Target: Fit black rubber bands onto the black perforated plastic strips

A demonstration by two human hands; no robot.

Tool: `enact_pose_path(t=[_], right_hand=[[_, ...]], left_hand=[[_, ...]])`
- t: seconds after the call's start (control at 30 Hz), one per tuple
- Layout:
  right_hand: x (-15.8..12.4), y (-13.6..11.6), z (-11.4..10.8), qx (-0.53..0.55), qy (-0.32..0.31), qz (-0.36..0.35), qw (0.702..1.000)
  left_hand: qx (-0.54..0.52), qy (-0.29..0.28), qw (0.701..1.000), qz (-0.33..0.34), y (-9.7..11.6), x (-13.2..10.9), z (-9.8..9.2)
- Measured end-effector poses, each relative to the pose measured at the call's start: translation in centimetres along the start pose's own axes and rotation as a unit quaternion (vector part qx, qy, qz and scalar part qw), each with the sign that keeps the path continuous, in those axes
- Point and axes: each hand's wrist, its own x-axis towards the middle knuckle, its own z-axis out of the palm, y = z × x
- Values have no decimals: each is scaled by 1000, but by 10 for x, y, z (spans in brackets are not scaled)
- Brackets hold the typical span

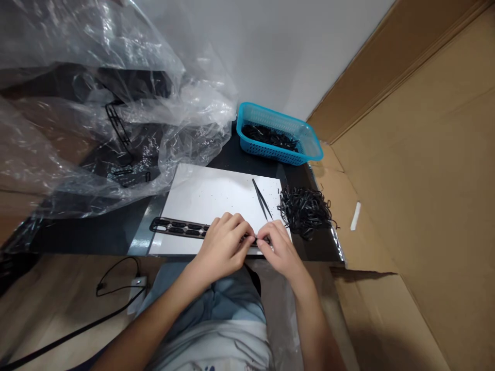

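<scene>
A long dark strip with rows of oval slots [181,228] lies along the front of a white sheet [209,190]. My left hand [228,239] rests over the strip's right part, thumb and fingers pinched at it. Close beside, my right hand [279,246] also pinches at the strip's right end, its fingertips nearly meeting the left ones. Whatever small piece may be between the fingertips is hidden. Black tweezers [262,198] lie on the sheet just above my right hand. To the right sits a tangled heap of thin black rubber-like loops [305,210].
A blue basket [278,154] holding black pieces stands at the back of the dark table [320,250]. Clear plastic sheeting [193,113] covers the left side, with black slotted parts [118,123] in it. Cardboard [425,144] walls the right side. A power strip [138,283] lies below.
</scene>
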Motion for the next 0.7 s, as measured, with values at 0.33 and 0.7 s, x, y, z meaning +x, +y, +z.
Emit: enact_pose_path(t=[0.33,0.7], right_hand=[[9,-9,-10,80,-44,-5,996],[13,-22,-22,67,-154,42,985]], left_hand=[[-207,-2,978,-43,-9,-1,-4],[-257,-47,964,-51,-14,0,-8]])
